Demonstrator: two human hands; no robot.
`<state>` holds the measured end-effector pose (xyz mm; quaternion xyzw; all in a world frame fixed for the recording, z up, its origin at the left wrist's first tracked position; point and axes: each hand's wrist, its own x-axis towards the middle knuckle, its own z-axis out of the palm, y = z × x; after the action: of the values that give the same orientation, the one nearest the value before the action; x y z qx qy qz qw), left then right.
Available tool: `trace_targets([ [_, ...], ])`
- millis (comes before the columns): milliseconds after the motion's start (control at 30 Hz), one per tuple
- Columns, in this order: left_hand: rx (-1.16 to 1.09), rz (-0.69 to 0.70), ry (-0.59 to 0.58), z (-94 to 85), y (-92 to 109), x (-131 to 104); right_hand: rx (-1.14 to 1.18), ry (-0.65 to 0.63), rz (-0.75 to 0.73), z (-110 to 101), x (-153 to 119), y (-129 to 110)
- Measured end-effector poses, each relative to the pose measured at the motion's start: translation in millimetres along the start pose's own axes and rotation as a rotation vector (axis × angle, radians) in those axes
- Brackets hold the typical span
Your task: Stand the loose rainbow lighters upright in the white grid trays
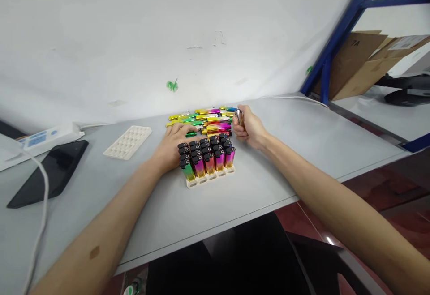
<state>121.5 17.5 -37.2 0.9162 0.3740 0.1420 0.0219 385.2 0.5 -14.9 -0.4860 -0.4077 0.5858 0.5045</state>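
Note:
My right hand (250,127) is closed round a lighter (239,117), with its shiny metal end showing above the fingers. My left hand (173,145) rests at the left edge of a loose pile of metallic, rainbow-coloured lighters (215,118). Its fingers reach over the near lighters, beside a green one (191,134), and look stretched out; the thumb side is partly hidden. Between my forearms stands a white holder (211,177), filled with rows of upright lighters (210,163) with black tops. Its front row of slots holds no lighters.
A second white slotted holder (128,143) lies to the left. Beyond it are a black phone-like device (50,174), a white power strip (43,138) and a white cable (45,196). A blue metal frame (325,71) and cardboard boxes (363,62) stand at the right. The wall (134,53) closes off the back.

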Motion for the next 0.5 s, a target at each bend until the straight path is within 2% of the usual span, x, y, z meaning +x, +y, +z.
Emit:
trace_targets([
  [233, 0.075, -0.059, 0.081, -12.9, -1, -14, -0.002, -0.095, -0.055, 0, -6, 2],
  [500, 0.059, -0.118, 0.017, -17.8, 3, -13, 0.007, -0.071, -0.049, 1, -8, 2],
])
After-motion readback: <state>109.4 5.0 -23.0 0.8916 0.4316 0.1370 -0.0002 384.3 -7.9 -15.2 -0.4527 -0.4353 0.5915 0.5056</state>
